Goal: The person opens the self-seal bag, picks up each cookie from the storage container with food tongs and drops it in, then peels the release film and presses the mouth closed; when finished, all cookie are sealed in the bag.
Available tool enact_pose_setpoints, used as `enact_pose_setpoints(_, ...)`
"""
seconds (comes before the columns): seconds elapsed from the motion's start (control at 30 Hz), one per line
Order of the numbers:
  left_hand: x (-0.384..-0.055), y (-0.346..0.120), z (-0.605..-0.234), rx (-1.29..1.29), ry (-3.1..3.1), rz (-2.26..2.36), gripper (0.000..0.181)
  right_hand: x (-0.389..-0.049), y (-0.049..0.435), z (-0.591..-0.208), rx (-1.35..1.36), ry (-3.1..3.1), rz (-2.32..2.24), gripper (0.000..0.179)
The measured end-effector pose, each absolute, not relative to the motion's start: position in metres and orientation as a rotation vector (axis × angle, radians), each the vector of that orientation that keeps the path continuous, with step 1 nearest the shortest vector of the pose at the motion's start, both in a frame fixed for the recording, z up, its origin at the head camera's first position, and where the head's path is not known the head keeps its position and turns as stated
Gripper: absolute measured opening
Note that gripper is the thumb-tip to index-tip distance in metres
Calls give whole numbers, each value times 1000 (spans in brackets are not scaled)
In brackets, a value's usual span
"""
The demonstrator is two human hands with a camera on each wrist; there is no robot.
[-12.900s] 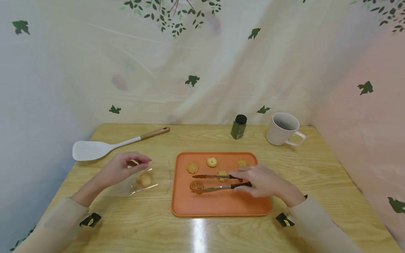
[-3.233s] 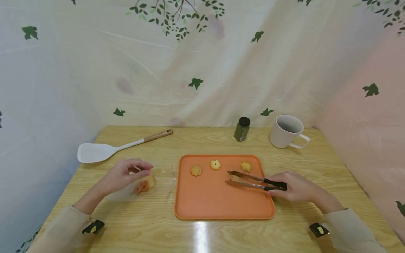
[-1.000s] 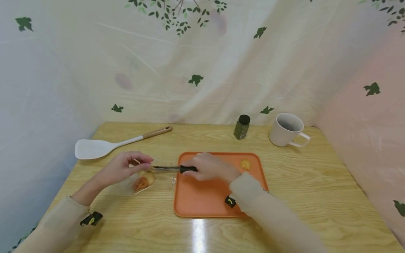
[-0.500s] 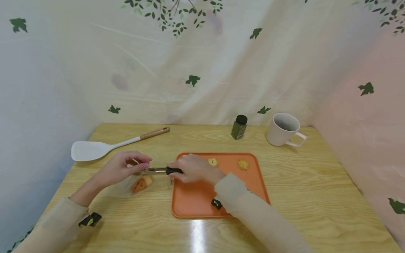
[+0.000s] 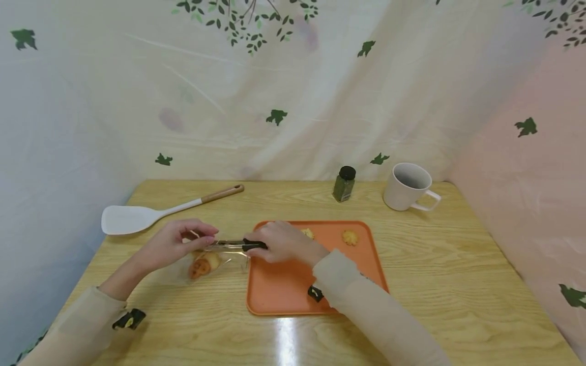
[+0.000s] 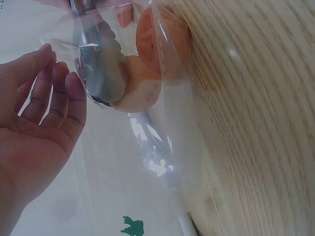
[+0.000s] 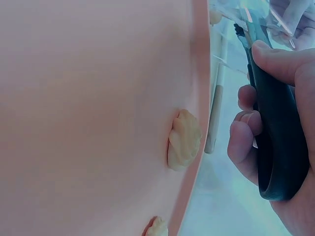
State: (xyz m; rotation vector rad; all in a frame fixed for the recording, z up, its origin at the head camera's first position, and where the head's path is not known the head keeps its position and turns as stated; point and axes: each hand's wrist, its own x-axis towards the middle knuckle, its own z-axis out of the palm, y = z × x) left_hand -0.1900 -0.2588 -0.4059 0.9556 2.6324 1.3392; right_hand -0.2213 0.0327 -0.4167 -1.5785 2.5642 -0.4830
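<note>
My left hand (image 5: pixel 185 241) pinches the edge of a clear plastic bag (image 6: pixel 172 110), thumb and fingertips meeting at its mouth. Inside the bag lie a reddish-brown cookie (image 5: pixel 199 268) and a paler round cookie (image 6: pixel 142 93). My right hand (image 5: pixel 286 244) grips metal tongs (image 5: pixel 232 246) by their black handles, squeezed nearly together. The tongs' scalloped end reaches into the bag, overlapping the paler cookie in the left wrist view; whether it holds anything there I cannot tell. Under my right forearm is an orange tray (image 5: pixel 279 302), with a swirled cookie (image 7: pixel 184 140) near its edge.
Another cookie (image 5: pixel 350 237) sits at the tray's back right, and a pale one (image 5: pixel 308 233) shows past my right hand. A white spatula (image 5: pixel 130 219) lies back left. A green-filled jar (image 5: pixel 344 184) and a white mug (image 5: pixel 405 188) stand behind the tray.
The reddish-brown cookie went from tray to bag. The cookie between the tongs 3.2 seconds ago has left its spot. My right hand swung left, bringing the tongs to the bag; my left stayed.
</note>
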Motion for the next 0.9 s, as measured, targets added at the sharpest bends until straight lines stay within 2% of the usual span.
enact_pose_setpoints(0.43,-191,-261,-406,973,2622,1368,19,-215,58,-411,-1574,2613,-519,13)
enact_pose_setpoints(0.67,-191,-262,-407,982,2634,1368,21,-205,84,-405,-1543,2633,-577,8)
enact_pose_setpoints(0.8,-192,-263,-406,980,2641,1363,20,-201,101,-402,-1534,2666,-600,12)
enact_pose_setpoints(0.9,-192,-264,-407,971,2642,1358,20,-201,117,-400,-1505,2704,-618,6)
